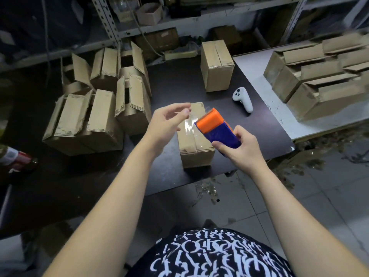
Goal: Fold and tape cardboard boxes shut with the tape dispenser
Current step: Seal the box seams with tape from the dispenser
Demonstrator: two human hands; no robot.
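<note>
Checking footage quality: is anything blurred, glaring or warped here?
Head view: the left hand looks motion-blurred at its fingertips; light glints off the clear tape strip on the brown cardboard box; the wide lens tilts the grey metal shelf post; far-right cardboard boxes smear.

No words or numbers can be read here. The black fabric shirt (209,254) at the bottom edge carries white letter-like marks, but they form no legible word.

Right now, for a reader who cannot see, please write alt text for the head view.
A person's right hand grips an orange and blue tape dispenser above a closed cardboard box on a dark table, while the left hand hovers open beside it. Open-flapped boxes stand to the left; a white controller lies to the right.
</note>
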